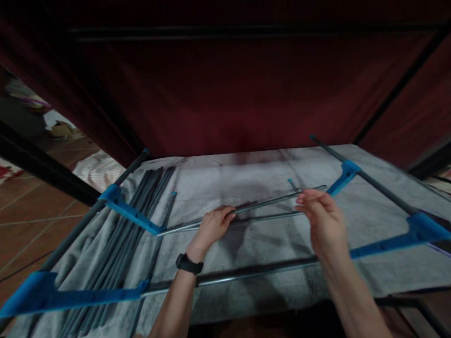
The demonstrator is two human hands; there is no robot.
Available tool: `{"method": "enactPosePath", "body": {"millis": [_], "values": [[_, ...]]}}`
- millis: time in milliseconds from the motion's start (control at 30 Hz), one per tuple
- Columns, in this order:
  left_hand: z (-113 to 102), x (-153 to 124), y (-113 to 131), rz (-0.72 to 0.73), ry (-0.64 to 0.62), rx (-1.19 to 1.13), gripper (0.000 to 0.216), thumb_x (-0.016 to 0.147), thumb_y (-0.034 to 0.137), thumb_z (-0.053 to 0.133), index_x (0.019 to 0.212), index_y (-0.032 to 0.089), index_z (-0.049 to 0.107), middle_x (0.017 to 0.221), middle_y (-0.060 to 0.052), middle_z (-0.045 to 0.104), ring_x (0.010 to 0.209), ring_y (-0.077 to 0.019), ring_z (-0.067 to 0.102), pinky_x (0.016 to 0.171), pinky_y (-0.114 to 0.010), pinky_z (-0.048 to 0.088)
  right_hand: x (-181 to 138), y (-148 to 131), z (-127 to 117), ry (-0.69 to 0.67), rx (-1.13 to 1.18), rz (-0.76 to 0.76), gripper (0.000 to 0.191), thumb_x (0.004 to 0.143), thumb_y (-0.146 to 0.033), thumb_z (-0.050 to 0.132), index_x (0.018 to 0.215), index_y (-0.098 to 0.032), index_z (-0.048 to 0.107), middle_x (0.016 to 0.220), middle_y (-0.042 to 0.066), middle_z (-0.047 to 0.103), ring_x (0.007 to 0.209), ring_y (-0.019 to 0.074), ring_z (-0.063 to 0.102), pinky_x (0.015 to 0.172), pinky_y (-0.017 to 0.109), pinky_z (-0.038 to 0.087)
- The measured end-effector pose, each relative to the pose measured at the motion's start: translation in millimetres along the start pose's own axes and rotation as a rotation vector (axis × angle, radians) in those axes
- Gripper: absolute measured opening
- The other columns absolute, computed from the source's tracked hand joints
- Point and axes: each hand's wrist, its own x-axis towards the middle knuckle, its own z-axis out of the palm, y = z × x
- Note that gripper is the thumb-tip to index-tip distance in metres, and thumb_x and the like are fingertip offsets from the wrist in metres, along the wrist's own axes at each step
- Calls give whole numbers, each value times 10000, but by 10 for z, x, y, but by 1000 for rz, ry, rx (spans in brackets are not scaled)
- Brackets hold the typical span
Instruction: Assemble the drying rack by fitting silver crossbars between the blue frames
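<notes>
My left hand (214,225), with a dark watch on the wrist, is closed around a thin metal rod (268,203) near its middle. The fingers of my right hand (324,218) are bent at that rod's right part; its tip shows just beyond them. A second thin rod (264,218) runs close below the first. To the left, the rods reach a blue plastic bracket (132,216) on a grey tube (77,239). Another blue bracket (345,176) sits on the right-hand tube (384,190). Nearer me, a thicker metal tube (253,272) joins two more blue brackets.
Several loose grey tubes (116,253) lie side by side on the left of the grey cloth (211,171). Dark red panels (239,94) with black bars stand behind and at the sides. Tiled floor (31,216) shows at left, with a cardboard piece (61,129).
</notes>
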Motion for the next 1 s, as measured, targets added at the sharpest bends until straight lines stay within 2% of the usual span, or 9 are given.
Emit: {"method": "enactPosePath", "body": {"millis": [100, 167, 233, 367, 467, 633, 767, 867, 1000], "values": [[-43, -13, -50, -78, -32, -6, 317, 962, 340, 433, 1172, 253, 652, 1123, -38, 717, 1054, -219, 654, 906, -305, 477, 82, 318, -14, 65, 6, 198, 154, 688, -207, 755, 797, -193, 648, 721, -7, 669, 659, 134, 621, 635, 265, 531], [-72, -20, -101, -112, -53, -39, 321, 946, 363, 446, 1148, 247, 667, 1108, -39, 722, 1047, -228, 655, 902, -309, 480, 163, 530, -14, 37, 87, 312, 151, 688, -216, 747, 782, -208, 630, 713, -14, 671, 665, 143, 643, 673, 285, 553], [-102, -21, -148, -116, -82, -122, 331, 932, 388, 454, 1116, 226, 676, 1096, -44, 723, 1031, -226, 655, 894, -302, 482, 263, 649, -16, 17, 162, 324, 152, 701, -225, 737, 785, -223, 611, 734, -22, 679, 705, 144, 666, 746, 300, 567], [-162, -33, -205, -126, -169, -267, 345, 907, 431, 462, 1044, 196, 673, 971, -39, 724, 909, -212, 652, 824, -293, 492, 445, 640, -33, -20, 271, 299, 121, 724, -229, 698, 771, -230, 586, 791, -10, 715, 799, 150, 695, 819, 309, 569], [-180, -64, -252, -165, -226, -306, 347, 872, 450, 489, 1015, 185, 661, 880, -28, 697, 827, -205, 628, 768, -292, 488, 514, 608, -65, -28, 315, 354, 95, 756, -256, 676, 819, -227, 611, 816, 12, 739, 836, 160, 706, 789, 303, 577], [-180, -107, -370, -200, -275, -351, 322, 813, 452, 549, 961, 183, 646, 838, -12, 657, 819, -204, 601, 753, -283, 478, 509, 670, -97, -12, 263, 378, 107, 761, -228, 716, 807, -218, 620, 817, 13, 750, 776, 147, 715, 713, 265, 582], [-194, -89, -387, -209, -272, -252, 238, 798, 402, 544, 865, 192, 633, 785, 0, 634, 782, -205, 596, 729, -283, 459, 453, 692, -80, -31, 262, 407, 156, 745, -224, 757, 738, -193, 604, 772, 25, 742, 676, 137, 701, 708, 274, 595], [-172, -59, -333, -174, -270, -195, 217, 803, 379, 532, 862, 196, 632, 794, -5, 647, 786, -208, 611, 732, -287, 457, 423, 687, -72, -11, 257, 406, 200, 740, -242, 777, 692, -184, 592, 692, 13, 719, 589, 121, 670, 702, 282, 602], [-119, -30, -244, -147, -212, -119, 230, 833, 358, 517, 965, 221, 646, 947, -26, 703, 919, -231, 642, 809, -307, 462, 411, 711, -89, 9, 251, 398, 243, 742, -268, 787, 653, -187, 576, 646, 0, 699, 563, 116, 658, 687, 275, 606]]}}
